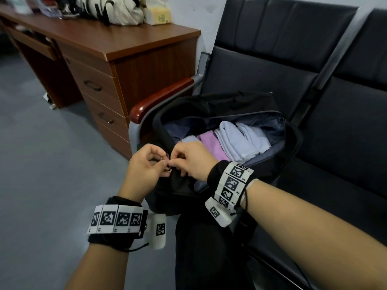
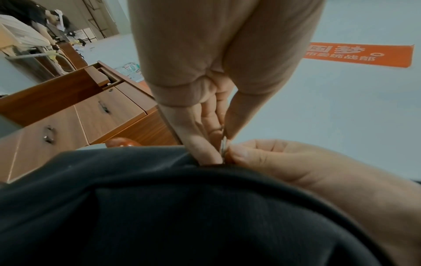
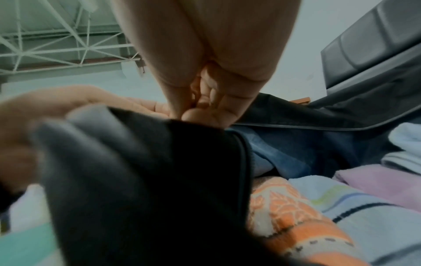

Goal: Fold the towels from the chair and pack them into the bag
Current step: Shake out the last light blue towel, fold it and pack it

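A black bag [image 1: 209, 105] stands unzipped on the black chair seat. Inside it lie folded towels: a light blue one [image 1: 240, 141] and a purple one [image 1: 211, 143]. The right wrist view also shows an orange patterned towel [image 3: 296, 212] and a pink towel [image 3: 376, 181]. Both hands meet at the bag's near left corner. My left hand [image 1: 163, 162] pinches a small metal zipper pull [image 2: 224, 145] between thumb and forefinger. My right hand [image 1: 174, 162] pinches the bag's zipper edge right beside it, fingertips touching the left hand's.
A wooden desk with drawers [image 1: 117, 65] stands left of the chair, with a cream bag [image 1: 113, 9] on top. The chair's red armrest [image 1: 159, 99] runs beside the black bag. Another black seat [image 1: 345, 132] adjoins on the right. Grey floor [image 1: 52, 153] lies to the left.
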